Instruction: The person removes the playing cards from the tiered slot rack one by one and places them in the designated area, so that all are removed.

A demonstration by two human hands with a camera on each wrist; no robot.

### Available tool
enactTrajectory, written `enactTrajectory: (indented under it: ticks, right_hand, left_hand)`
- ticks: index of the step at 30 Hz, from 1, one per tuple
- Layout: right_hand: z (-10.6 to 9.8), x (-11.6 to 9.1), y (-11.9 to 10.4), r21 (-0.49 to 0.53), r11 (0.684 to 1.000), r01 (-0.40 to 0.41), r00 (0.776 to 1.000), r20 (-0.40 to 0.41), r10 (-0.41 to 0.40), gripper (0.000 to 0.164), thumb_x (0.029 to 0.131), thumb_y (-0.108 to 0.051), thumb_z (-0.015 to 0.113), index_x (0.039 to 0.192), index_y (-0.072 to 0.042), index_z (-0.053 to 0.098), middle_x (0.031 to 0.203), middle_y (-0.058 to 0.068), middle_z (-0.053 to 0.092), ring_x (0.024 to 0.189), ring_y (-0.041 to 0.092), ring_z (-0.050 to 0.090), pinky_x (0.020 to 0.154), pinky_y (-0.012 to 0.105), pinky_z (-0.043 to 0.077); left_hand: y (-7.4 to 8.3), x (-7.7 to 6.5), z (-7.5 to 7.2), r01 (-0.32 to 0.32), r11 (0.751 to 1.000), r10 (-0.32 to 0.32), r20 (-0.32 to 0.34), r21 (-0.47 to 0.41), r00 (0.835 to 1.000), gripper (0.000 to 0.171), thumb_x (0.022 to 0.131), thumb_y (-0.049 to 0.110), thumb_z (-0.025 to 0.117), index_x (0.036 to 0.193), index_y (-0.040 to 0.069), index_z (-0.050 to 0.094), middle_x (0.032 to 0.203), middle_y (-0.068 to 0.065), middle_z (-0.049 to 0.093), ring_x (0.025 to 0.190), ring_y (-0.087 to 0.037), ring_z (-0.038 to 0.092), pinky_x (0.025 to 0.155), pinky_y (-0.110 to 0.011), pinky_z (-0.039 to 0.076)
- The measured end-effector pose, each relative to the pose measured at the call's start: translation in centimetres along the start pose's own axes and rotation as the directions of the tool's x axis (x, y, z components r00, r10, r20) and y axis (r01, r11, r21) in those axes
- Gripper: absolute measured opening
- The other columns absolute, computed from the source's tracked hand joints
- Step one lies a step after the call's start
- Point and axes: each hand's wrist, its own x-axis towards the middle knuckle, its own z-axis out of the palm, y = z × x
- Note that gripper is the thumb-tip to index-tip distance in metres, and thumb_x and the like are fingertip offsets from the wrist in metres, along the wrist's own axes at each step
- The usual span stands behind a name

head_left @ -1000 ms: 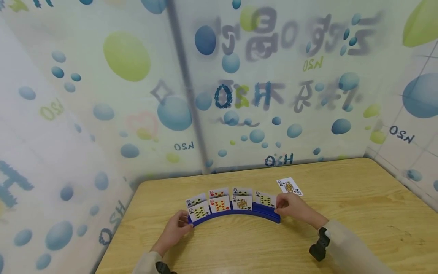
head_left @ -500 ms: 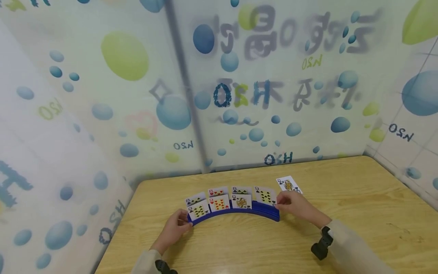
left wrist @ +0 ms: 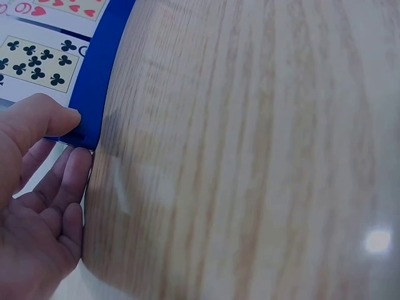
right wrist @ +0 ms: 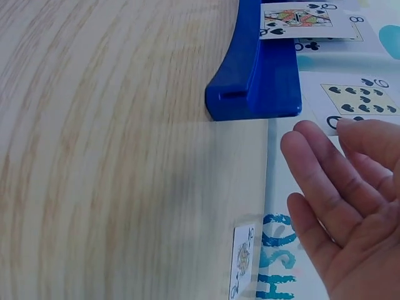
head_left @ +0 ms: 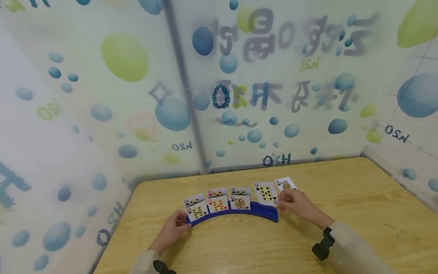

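My left hand (head_left: 172,229) grips the left end of a curved blue card holder (left wrist: 94,90), thumb on top and fingers below. Two rows of playing cards stand in it: a front row with a nine of clubs (head_left: 197,212), a nine of hearts (head_left: 218,204) and a queen of spades (head_left: 240,203), and eights behind, partly hidden. My right hand (head_left: 295,204) pinches a nine of spades (right wrist: 357,100) by its lower right corner. This card is upright, raised above the holder's right end (right wrist: 253,103). Some right fingers extend below it in the right wrist view.
A queen card (head_left: 284,183) lies face up on the wooden table (head_left: 246,247), just behind my right hand. A patterned curtain (head_left: 219,95) rises at the table's back edge.
The nine of spades, in the holder's right part earlier, has been lifted by my right hand and stands higher. My left hand keeps its grip on the holder.
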Motion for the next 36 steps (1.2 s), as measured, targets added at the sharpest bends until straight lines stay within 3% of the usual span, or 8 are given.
enactTrajectory:
  ticks: [8, 13, 20, 30, 36]
  right_hand:
    - [-0.8, -0.2, -0.2, -0.010, 0.999, 0.030, 0.998, -0.059, -0.031, 0.014, 0.089, -0.012, 0.059, 0.091, 0.002, 0.059, 0.079, 0.012, 0.063, 0.070, 0.024, 0.060, 0.063, 0.037, 0.050]
    - [-2.0, -0.4, 0.2, -0.040, 0.999, -0.022, 0.994, -0.104, 0.018, 0.015, 0.089, -0.015, 0.059, 0.092, 0.000, 0.060, 0.079, 0.008, 0.062, 0.071, 0.024, 0.058, 0.062, 0.031, 0.048]
    - [-4.6, -0.9, 1.3, -0.090, 0.995, -0.054, 0.987, -0.156, 0.039, 0.018, 0.090, -0.017, 0.058, 0.093, 0.001, 0.061, 0.079, 0.013, 0.061, 0.071, 0.032, 0.056, 0.061, 0.033, 0.047]
    - [-7.5, -1.8, 3.3, -0.209, 0.966, -0.154, 0.955, -0.283, 0.091, 0.027, 0.091, -0.022, 0.057, 0.098, 0.003, 0.059, 0.079, 0.006, 0.059, 0.071, 0.019, 0.053, 0.060, 0.030, 0.045]
    - [-8.2, -1.9, 3.9, -0.246, 0.956, -0.161, 0.941, -0.331, 0.073, 0.023, 0.092, -0.021, 0.055, 0.097, 0.001, 0.059, 0.080, 0.008, 0.057, 0.070, 0.019, 0.050, 0.057, 0.028, 0.042]
  left_hand:
    - [-0.4, 0.2, -0.3, 0.002, 0.999, -0.002, 0.010, 0.032, 1.000, 0.027, 0.076, 0.000, 0.068, 0.098, -0.001, 0.053, 0.089, -0.008, 0.055, 0.079, -0.019, 0.055, 0.070, -0.034, 0.047]
    - [-0.6, 0.2, -0.3, 0.011, 0.999, -0.011, 0.016, 0.045, 1.000, 0.027, 0.076, 0.001, 0.067, 0.099, -0.001, 0.053, 0.090, -0.008, 0.056, 0.079, -0.019, 0.055, 0.069, -0.034, 0.047]
    - [-0.6, 0.4, -0.2, 0.013, 0.999, -0.014, 0.018, 0.032, 1.000, 0.028, 0.076, 0.001, 0.067, 0.099, -0.002, 0.052, 0.091, -0.009, 0.056, 0.079, -0.019, 0.056, 0.068, -0.034, 0.047]
    - [0.0, 0.3, 0.0, -0.027, 0.999, 0.026, 0.004, 0.024, 1.000, 0.027, 0.074, -0.002, 0.068, 0.097, -0.003, 0.053, 0.088, -0.009, 0.055, 0.077, -0.020, 0.055, 0.068, -0.033, 0.047]
    - [-0.2, 0.2, -0.2, 0.003, 0.999, -0.004, 0.011, 0.032, 1.000, 0.027, 0.076, 0.001, 0.067, 0.099, -0.002, 0.053, 0.091, -0.009, 0.055, 0.078, -0.018, 0.055, 0.069, -0.032, 0.047]
